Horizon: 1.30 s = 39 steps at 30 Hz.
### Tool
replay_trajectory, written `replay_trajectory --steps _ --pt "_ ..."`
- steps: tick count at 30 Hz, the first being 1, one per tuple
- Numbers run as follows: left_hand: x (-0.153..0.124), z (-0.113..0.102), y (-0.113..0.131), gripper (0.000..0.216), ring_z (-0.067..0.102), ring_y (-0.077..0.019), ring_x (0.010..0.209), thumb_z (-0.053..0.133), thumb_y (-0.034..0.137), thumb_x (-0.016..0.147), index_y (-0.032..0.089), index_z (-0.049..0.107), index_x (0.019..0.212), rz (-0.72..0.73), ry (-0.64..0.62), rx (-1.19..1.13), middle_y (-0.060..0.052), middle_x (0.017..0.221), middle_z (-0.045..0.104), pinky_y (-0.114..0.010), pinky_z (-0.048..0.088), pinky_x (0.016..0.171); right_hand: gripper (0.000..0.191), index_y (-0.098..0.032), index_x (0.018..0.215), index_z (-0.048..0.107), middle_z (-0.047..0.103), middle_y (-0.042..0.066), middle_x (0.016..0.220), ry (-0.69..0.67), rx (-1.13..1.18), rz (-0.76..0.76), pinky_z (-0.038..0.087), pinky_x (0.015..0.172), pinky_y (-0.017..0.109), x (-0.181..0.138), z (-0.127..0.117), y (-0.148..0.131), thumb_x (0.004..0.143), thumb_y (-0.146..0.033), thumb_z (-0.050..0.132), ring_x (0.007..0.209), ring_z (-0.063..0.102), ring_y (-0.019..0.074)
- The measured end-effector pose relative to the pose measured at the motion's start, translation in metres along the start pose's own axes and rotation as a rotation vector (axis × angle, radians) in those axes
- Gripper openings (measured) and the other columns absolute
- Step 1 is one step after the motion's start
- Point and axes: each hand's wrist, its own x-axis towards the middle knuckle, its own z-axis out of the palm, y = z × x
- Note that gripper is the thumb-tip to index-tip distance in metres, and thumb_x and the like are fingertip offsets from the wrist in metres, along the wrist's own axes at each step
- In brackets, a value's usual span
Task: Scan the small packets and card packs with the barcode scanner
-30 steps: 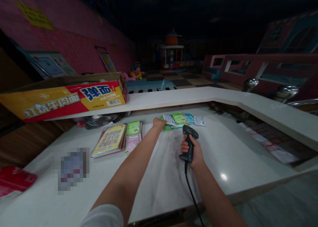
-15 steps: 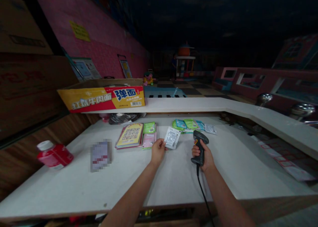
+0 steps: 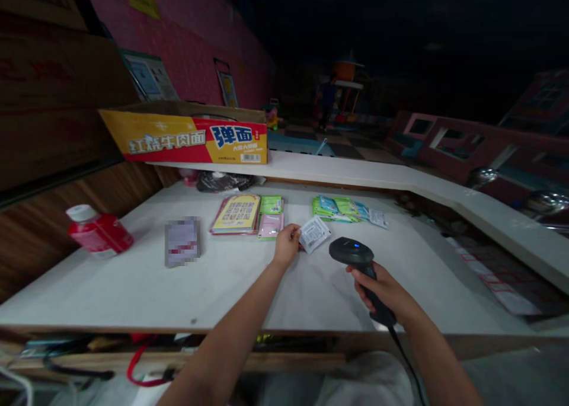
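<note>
My left hand (image 3: 287, 243) pinches the edge of a small white sachet (image 3: 315, 234) with dark print, held just over the white counter (image 3: 213, 287). My right hand (image 3: 386, 290) is wrapped around the grip of a black barcode scanner (image 3: 353, 252). A blue light glows on top of the scanner, whose head points left toward the sachet. Green and pink packets (image 3: 271, 223) lie left of my left hand, against a stack of cards or booklets (image 3: 236, 213) with a yellow top. Behind the scanner lies a pile of green and blue packets (image 3: 340, 208), with a white sachet (image 3: 378, 218) at its right end.
A red bottle with a white cap (image 3: 100, 231) and a blurred-out flat item (image 3: 182, 242) are on the left. An open noodle carton (image 3: 191, 138) sits on the raised ledge (image 3: 338, 172). Farther off, a person (image 3: 328, 101) stands in the dim play area.
The scanner has tipped from upright to pointing left at the sachet, and its blue light shows now. The sachet has turned clockwise in my left hand. My view has tilted downward.
</note>
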Motion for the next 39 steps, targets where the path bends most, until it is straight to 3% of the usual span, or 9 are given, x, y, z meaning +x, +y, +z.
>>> replay_trajectory --steps 8,19,22,26,32,36,39 --pt "-0.001 0.001 0.005 0.020 0.061 -0.0127 0.052 0.046 0.027 0.084 0.016 0.062 0.090 0.029 -0.009 0.106 -0.004 0.079 0.066 -0.022 0.046 0.047 0.042 -0.021 0.075 0.049 0.050 -0.007 0.046 0.017 -0.148 -0.005 0.035 0.032 0.021 -0.017 0.003 0.001 0.072 -0.058 0.069 0.033 0.042 0.0093" --pt "0.001 0.001 0.000 0.016 0.059 -0.0129 0.053 0.049 0.027 0.083 0.017 0.061 0.087 0.035 -0.004 0.061 -0.001 0.070 0.064 -0.023 0.048 0.049 0.042 -0.020 0.078 0.052 0.051 -0.007 0.051 0.015 -0.055 0.017 0.036 0.033 0.021 -0.013 0.000 0.007 0.072 -0.056 0.071 0.035 0.045 0.0091" --pt "-0.001 0.001 0.002 0.015 0.058 -0.0125 0.050 0.051 0.029 0.082 0.017 0.060 0.085 0.040 -0.008 0.034 0.000 0.068 0.062 -0.023 0.048 0.046 0.045 -0.020 0.088 0.055 0.053 -0.007 0.053 0.037 0.102 0.047 0.037 0.034 0.021 0.000 0.004 0.006 0.070 -0.057 0.074 0.037 0.045 0.0092" --pt "-0.006 0.001 0.006 0.015 0.057 -0.0120 0.047 0.051 0.029 0.083 0.017 0.060 0.083 0.054 -0.020 0.015 0.001 0.065 0.059 -0.022 0.046 0.043 0.045 -0.019 0.089 0.058 0.051 -0.007 0.051 0.035 0.517 -0.004 0.034 0.034 0.017 0.040 0.004 0.007 0.069 -0.055 0.076 0.038 0.042 0.0072" --pt "-0.009 -0.001 0.003 0.018 0.057 -0.0112 0.047 0.053 0.033 0.083 0.017 0.062 0.086 0.083 0.023 0.024 0.002 0.063 0.059 -0.021 0.045 0.043 0.034 -0.017 0.086 0.057 0.045 -0.008 0.057 -0.102 1.158 -0.102 0.039 0.037 0.012 0.093 -0.004 0.026 0.070 -0.037 0.080 0.042 0.042 0.0038" --pt "-0.009 -0.002 0.004 0.023 0.057 -0.0110 0.046 0.054 0.037 0.083 0.016 0.062 0.087 0.097 0.053 -0.016 0.002 0.064 0.060 -0.022 0.046 0.044 0.031 -0.016 0.091 0.055 0.044 -0.008 0.059 -0.153 1.310 -0.089 0.043 0.039 0.012 0.103 -0.008 0.042 0.073 -0.030 0.077 0.044 0.045 0.0043" --pt "-0.014 -0.003 0.007 0.029 0.058 -0.0117 0.047 0.056 0.042 0.081 0.015 0.062 0.090 0.075 0.142 -0.105 0.000 0.069 0.063 -0.024 0.050 0.045 0.027 -0.017 0.092 0.054 0.044 -0.008 0.060 -0.173 1.361 -0.074 0.044 0.039 0.013 0.106 -0.010 0.047 0.077 -0.028 0.073 0.044 0.046 0.0048"
